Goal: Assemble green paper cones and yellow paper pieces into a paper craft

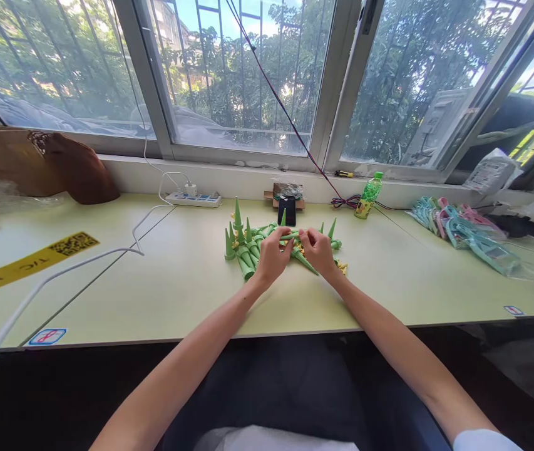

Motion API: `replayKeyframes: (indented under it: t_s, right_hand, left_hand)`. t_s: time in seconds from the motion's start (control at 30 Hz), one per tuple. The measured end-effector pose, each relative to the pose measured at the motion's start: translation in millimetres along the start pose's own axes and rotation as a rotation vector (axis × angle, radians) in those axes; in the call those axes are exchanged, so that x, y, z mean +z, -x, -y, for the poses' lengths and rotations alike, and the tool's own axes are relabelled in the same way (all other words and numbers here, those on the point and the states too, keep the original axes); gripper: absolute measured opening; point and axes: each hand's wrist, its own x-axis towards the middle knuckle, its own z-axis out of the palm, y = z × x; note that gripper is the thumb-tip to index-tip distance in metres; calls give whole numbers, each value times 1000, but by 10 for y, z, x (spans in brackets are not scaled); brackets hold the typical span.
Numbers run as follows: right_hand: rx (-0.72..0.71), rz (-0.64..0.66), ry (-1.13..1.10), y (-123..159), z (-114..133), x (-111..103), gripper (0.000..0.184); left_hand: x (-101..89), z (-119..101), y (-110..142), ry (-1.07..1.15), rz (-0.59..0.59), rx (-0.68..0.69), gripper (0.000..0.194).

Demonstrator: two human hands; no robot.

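The green cones (244,255) look like smooth plastic. The table top (154,294) is smooth and a little shiny. The phone (287,212) has a glossy front. The drink bottle (369,196) looks like shiny plastic. The window frame (147,78) looks like dull metal.

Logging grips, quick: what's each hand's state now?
Left hand: closed, holding a green piece.
Right hand: closed, fingertips at the same green piece's other end.

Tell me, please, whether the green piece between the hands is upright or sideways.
Sideways: the green piece runs roughly level from the left hand to the right hand.
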Motion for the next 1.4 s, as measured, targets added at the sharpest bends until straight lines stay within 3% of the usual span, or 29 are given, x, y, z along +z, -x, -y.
replayKeyframes:
  t_s: [0.33,0.57,1.07,1.27,1.4]
  right_hand:
    - [-1,-5,-19,6,-4,4,48]
    - [19,-8,-52,-2,-29,10,50]
    - [48,-22,-30,-12,-40,12,51]
    - [-23,124,-108,42,-10,32,27]
    - [-50,204,-152,77,-6,61,23]
  left_hand:
    - [4,1,0,43,6,-34,12]
    - [-13,-47,2,63,-9,-24,32]
    - [-1,-20,-14,-19,-45,7,10]
    - [-34,-22,-30,-108,-121,17,6]
    - [-44,-27,-29,-134,-134,14,6]
